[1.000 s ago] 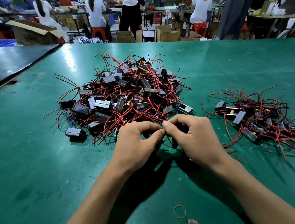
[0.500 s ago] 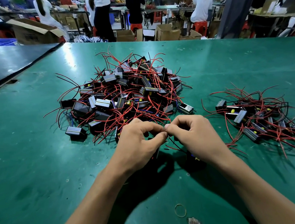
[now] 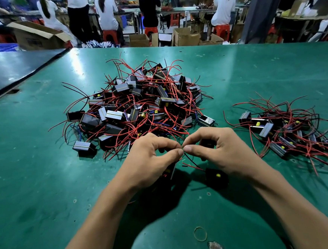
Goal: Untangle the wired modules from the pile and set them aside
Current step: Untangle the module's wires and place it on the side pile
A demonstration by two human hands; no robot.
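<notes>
Green worktop (image 3: pixel 47 192) stretches before you, with the tangled pile of wired modules (image 3: pixel 144 106) at its middle and a smaller set-aside heap (image 3: pixel 289 130) toward the right edge. Just in front of the pile, your left hand (image 3: pixel 150 160) and right hand (image 3: pixel 226 152) meet fingertip to fingertip, each pinching thin wires (image 3: pixel 190 161); one black module (image 3: pixel 216 176) lies below your right hand.

an electronics assembly workshop, factory-style: a wide green worktop (image 3: pixel 47 192) carries a tangled heap of wired modules (image 3: pixel 138 106) and a smaller heap (image 3: pixel 289 132) beside it. behind it, workers in white shirts (image 3: pixel 105 11) sit on red stools (image 3: pixel 110 35) among open cardboard boxes (image 3: pixel 38 38).
</notes>
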